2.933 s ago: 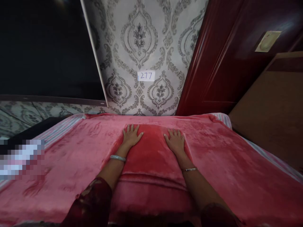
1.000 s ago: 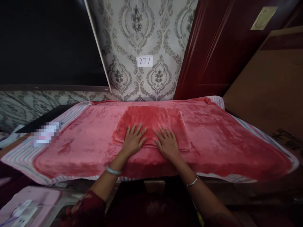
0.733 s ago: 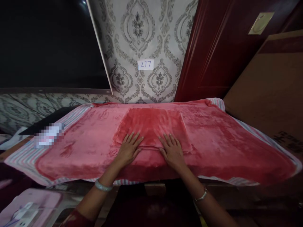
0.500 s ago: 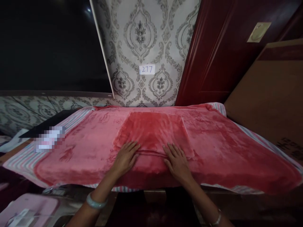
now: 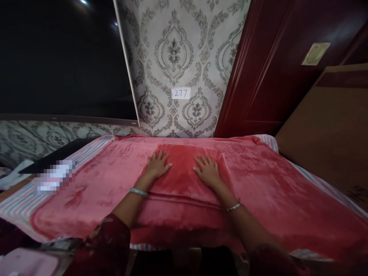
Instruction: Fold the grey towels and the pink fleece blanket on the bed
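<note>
A folded red plush cloth [image 5: 181, 176] lies flat in the middle of a larger pink-red plush blanket [image 5: 103, 191] with striped edges. On the left part of the folded cloth rests my left hand [image 5: 156, 165], palm down with fingers spread. My right hand [image 5: 207, 170] lies the same way on the cloth's right part, its fingers pointing away from me. Both hands press on the top layer and grip nothing. The folded layers show as a ridge along the cloth's near edge.
A large dark screen [image 5: 63, 57] stands at the back left. Behind the blanket is patterned wallpaper [image 5: 174, 46] with a paper marked 277 [image 5: 181, 93]. A cardboard box [image 5: 330, 126] stands at the right by a dark red door [image 5: 267, 76]. A pink object [image 5: 28, 262] is at lower left.
Both hands have slid forward from the near edge of the folded cloth onto its upper part, with fingers spreading wider. The view has tilted up slightly.
</note>
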`<state>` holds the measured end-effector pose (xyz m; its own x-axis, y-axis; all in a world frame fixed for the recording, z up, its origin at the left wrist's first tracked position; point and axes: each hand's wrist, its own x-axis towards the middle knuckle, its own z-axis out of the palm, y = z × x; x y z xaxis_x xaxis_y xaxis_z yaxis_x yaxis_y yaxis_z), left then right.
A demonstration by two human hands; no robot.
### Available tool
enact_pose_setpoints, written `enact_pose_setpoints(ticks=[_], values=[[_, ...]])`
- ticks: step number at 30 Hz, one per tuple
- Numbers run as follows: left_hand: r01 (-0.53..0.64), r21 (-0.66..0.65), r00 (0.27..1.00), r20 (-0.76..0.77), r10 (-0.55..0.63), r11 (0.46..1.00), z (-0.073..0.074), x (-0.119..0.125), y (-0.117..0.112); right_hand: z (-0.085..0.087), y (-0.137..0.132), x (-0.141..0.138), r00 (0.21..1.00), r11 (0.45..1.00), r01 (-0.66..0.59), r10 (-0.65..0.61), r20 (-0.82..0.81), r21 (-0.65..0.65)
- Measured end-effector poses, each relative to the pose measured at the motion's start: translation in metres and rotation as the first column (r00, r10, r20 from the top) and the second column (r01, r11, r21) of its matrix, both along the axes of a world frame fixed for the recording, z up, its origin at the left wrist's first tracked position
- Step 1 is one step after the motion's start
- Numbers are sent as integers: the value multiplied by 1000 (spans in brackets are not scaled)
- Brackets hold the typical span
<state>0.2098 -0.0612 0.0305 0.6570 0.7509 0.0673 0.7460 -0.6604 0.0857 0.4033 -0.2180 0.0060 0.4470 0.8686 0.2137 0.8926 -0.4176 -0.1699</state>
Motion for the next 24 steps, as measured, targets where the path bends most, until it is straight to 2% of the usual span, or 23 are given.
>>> enact_pose_setpoints(ticks=[3, 6, 13, 17, 21, 24], values=[[-24, 29, 1000, 5, 24, 999, -26, -7, 6, -24, -1, 1, 1000, 1000, 3, -3, -1, -25], [-27, 68, 1000, 18, 26, 997, -38, -10, 8, -32, -2, 1, 1000, 1000, 8, -8, 2, -19], [-30, 55, 999, 27, 28, 998, -32, -9, 7, -23, -1, 2, 1000, 1000, 10, -11, -28, -29], [-24, 20, 999, 39, 23, 1000, -26, -9, 8, -17, -9, 1, 997, 999, -16, 13, -69, -41], [3, -61, 998, 68, 2, 998, -20, -20, 19, -21, -37, 5, 995, 998, -67, 67, -68, -3], [-27, -125, 982, 184, 50, 992, -22, -42, 29, -36, -68, 16, 999, 995, 3, 2, -51, 100]])
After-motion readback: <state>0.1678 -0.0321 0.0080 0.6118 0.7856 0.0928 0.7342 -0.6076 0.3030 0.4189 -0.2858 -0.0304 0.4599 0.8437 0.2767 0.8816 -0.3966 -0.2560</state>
